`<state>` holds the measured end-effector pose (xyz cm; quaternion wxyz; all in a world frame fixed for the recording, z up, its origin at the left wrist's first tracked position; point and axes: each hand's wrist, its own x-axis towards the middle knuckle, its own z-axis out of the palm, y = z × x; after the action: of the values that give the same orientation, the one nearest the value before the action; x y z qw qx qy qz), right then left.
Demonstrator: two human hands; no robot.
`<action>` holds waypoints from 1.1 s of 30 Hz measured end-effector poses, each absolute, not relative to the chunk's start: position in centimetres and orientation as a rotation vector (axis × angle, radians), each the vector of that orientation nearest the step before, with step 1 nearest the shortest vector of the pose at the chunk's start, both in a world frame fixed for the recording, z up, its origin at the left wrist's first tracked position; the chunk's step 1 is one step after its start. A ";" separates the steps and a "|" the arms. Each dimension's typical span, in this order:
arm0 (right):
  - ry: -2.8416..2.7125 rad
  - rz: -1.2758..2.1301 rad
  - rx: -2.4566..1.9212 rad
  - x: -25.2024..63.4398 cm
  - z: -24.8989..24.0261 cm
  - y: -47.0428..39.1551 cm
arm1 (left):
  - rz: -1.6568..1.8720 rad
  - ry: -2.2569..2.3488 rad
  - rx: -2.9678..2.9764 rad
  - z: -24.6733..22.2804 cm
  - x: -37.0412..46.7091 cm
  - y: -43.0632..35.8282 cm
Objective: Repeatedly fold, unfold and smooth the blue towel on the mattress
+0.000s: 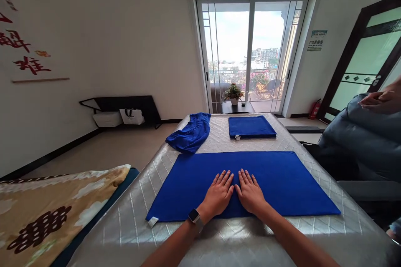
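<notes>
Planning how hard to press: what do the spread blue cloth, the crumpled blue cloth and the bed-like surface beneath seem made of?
Spread blue cloth: probably soft textile, perhaps microfibre; matte, even colour.
Crumpled blue cloth: seemingly similar fabric; it drapes in soft folds.
Bed-like surface: perhaps plastic film or coated fabric; glossy, silvery, with strong glare and quilted diamond lines.

The spread cloth (282, 183), folded cloth (252, 126) and crumpled cloth (191, 134) are plain blue; the cover (125, 212) is diamond-patterned silver; the lower-left blanket (62, 208) is tan, brown and white.
</notes>
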<state>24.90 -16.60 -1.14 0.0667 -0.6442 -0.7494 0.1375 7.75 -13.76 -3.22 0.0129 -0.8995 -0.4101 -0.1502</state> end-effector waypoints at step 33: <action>-1.847 0.209 -2.459 54.8 2.2 -7.5 | -0.378 -1.564 -3.043 7.0 3.6 -15.6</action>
<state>54.79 -7.55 2.24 0.0298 -0.7974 -0.5989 0.0678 3.59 -15.58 7.00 -0.1497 -0.8741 -0.4493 -0.1084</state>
